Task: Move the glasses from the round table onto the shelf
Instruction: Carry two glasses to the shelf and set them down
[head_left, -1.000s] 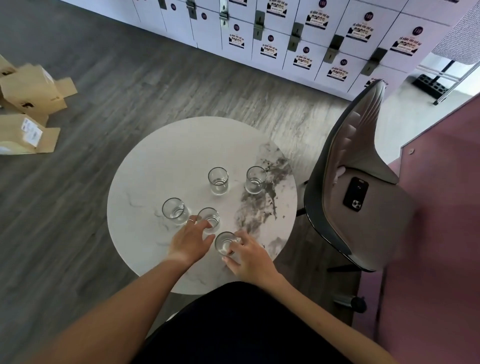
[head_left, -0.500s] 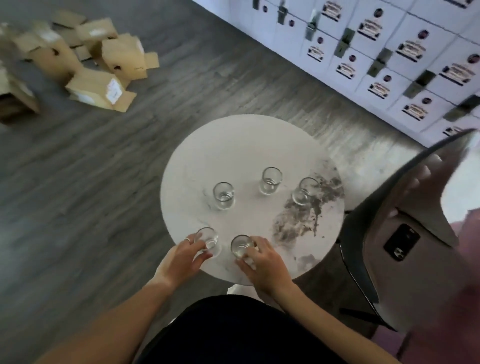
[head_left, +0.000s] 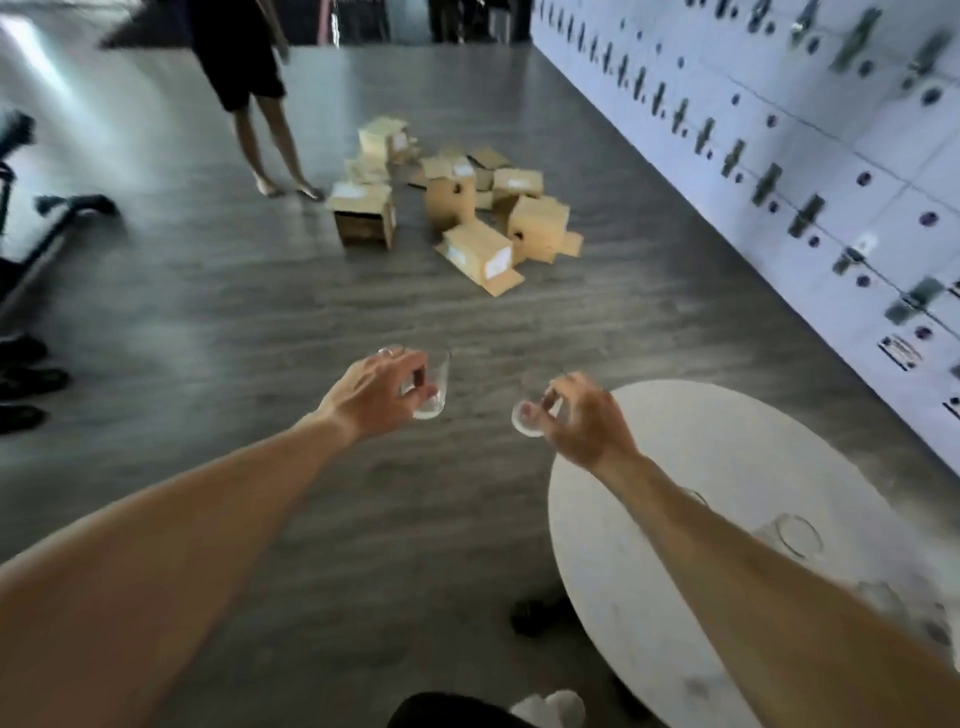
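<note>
My left hand (head_left: 376, 389) grips a clear glass (head_left: 434, 387) and holds it in the air over the grey floor, left of the table. My right hand (head_left: 582, 418) grips a second clear glass (head_left: 527, 418) just past the table's left edge. The white round table (head_left: 727, 467) lies at the lower right. Other glasses still stand on it: one (head_left: 795, 535) shows beside my right forearm, and blurred ones (head_left: 893, 597) sit partly hidden behind that arm. No shelf is in view.
A heap of cardboard boxes (head_left: 467, 208) lies on the floor ahead. A person's legs (head_left: 270, 140) stand beside it. White lockers (head_left: 779, 156) line the right wall. Dark chair bases (head_left: 52, 234) and shoes (head_left: 26, 379) sit at the left edge.
Both hands have lifted their glasses off the table and swung them left over the floor. My view has turned left, so the table has slid to the lower right and the chair is out of sight.
</note>
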